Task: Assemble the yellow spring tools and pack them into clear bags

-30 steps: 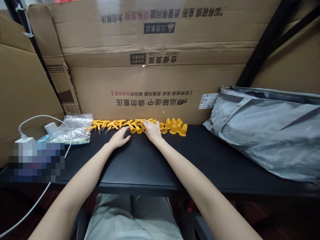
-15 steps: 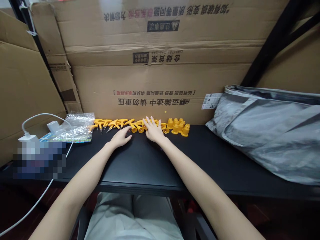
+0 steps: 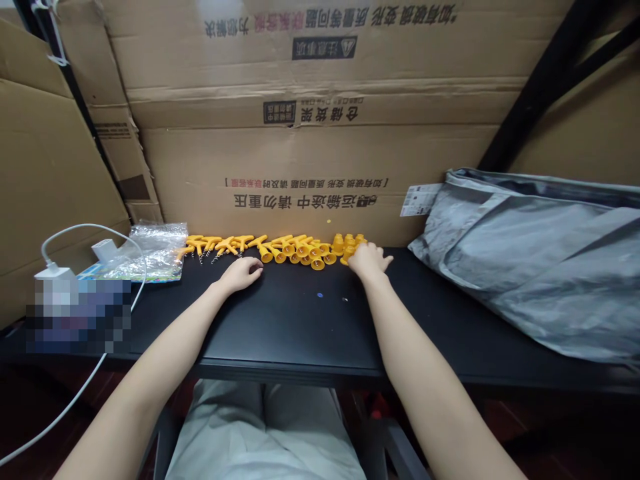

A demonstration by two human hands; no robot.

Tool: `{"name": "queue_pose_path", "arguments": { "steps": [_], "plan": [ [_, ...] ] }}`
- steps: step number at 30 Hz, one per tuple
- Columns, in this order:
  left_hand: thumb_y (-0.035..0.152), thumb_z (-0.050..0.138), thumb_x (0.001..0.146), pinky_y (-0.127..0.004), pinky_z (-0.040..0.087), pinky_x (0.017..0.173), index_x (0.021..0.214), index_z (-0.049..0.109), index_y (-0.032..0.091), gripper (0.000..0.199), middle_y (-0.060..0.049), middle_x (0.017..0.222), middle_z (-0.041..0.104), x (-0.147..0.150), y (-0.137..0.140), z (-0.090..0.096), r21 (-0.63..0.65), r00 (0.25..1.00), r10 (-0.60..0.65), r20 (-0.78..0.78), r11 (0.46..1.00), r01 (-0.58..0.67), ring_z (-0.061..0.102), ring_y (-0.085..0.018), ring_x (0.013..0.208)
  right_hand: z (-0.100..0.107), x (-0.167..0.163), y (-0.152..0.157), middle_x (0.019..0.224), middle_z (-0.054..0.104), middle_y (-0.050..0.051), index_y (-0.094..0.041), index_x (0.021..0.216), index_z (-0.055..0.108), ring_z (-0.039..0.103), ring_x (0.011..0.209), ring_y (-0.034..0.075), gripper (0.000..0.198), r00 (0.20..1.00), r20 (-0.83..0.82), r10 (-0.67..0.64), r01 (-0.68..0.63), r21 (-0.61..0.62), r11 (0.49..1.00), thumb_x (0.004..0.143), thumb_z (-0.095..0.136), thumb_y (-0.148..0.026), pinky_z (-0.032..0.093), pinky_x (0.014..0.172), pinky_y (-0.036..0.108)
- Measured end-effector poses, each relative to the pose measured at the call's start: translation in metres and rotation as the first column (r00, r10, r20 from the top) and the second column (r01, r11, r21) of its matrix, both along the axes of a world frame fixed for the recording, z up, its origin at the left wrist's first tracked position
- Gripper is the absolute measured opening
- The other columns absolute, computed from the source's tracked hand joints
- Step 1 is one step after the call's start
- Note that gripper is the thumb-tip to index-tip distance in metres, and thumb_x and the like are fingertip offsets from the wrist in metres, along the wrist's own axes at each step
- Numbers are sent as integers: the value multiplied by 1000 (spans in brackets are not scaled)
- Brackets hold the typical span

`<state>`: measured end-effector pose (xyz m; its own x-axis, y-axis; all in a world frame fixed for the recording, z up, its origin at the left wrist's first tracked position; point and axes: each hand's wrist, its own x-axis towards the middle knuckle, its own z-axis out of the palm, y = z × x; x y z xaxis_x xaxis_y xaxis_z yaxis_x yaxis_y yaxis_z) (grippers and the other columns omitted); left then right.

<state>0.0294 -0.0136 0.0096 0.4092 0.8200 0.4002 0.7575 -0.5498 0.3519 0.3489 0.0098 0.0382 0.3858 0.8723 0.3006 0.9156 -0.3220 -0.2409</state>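
Note:
My left hand [image 3: 243, 273] rests on the black table with its fingers loosely curled. A small gap shows between thumb and forefinger, and nothing is in it. Behind it lies a row of yellow corkscrew handles [image 3: 229, 244] with bare metal spirals. To its right is a cluster of corkscrews fitted with bell-shaped caps [image 3: 317, 264], open ends facing me. At the cluster's right end, my right hand [image 3: 370, 261] is on the front of a group of loose yellow caps [image 3: 339, 241]. Its thumb side closes on one cap, mostly hidden, while the outer fingers spread to the right.
A tall cardboard sheet [image 3: 300, 153] stands behind the row. On the left are a clear plastic bag [image 3: 160, 250], a white charger [image 3: 56, 283] and its cable. A grey bag [image 3: 530, 267] fills the right side. Small specks lie on the black table [image 3: 280, 327].
My right hand has moved from the capped corkscrews rightward to the loose caps, uncovering the cluster. My left hand's fingers have drawn in slightly.

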Motion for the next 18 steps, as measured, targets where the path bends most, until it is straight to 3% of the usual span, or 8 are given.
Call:
{"name": "queue_pose_path", "arguments": {
  "steps": [6, 9, 12, 15, 18],
  "plan": [
    [25, 48, 82, -28, 47, 73, 90, 69, 16, 24, -6, 88, 70, 1, -1, 0, -6, 1000, -7, -19, 1000, 7, 62, -17, 78, 6, 3, -3, 125, 50, 19, -15, 123, 55, 49, 118, 32, 43, 998, -23, -52, 50, -83, 995, 81, 58, -24, 42, 92, 47],
    [25, 48, 81, -28, 48, 74, 90, 69, 16, 25, -6, 88, 70, 1, 0, -1, -4, 1000, -5, -13, 1000, 5, 62, -17, 78, 13, -1, -6, 118, 54, 21, -12, 120, 58, 55, 110, 31, 43, 1000, -8, -7, 5, -134, 991, 79, 59, -21, 48, 81, 40],
    [25, 47, 81, -28, 48, 75, 90, 69, 16, 25, -6, 88, 70, 0, 2, -2, 22, 1000, 9, -19, 1000, -8, 63, -17, 79, 19, -10, -10, 103, 62, 20, -9, 105, 64, 61, 99, 29, 28, 988, 7, 156, -151, -216, 965, 79, 57, -16, 48, 77, 36],
    [24, 46, 82, -29, 49, 79, 89, 70, 17, 25, -7, 90, 70, -3, 6, -2, 72, 997, 68, -31, 995, -65, 63, -18, 84, 23, -24, -15, 85, 65, 15, -12, 84, 66, 64, 86, 26, 11, 919, -34, 393, -388, -255, 886, 81, 58, -18, 46, 72, 32],
    [23, 46, 82, -33, 49, 85, 89, 70, 18, 26, -8, 92, 69, -10, 11, -1, 114, 982, 189, -22, 976, -185, 62, -21, 89, 22, -41, -21, 74, 64, 8, -16, 74, 61, 62, 73, 21, 10, 852, -111, 512, -524, -225, 822, 80, 61, -23, 44, 65, 28]
  ]
}}
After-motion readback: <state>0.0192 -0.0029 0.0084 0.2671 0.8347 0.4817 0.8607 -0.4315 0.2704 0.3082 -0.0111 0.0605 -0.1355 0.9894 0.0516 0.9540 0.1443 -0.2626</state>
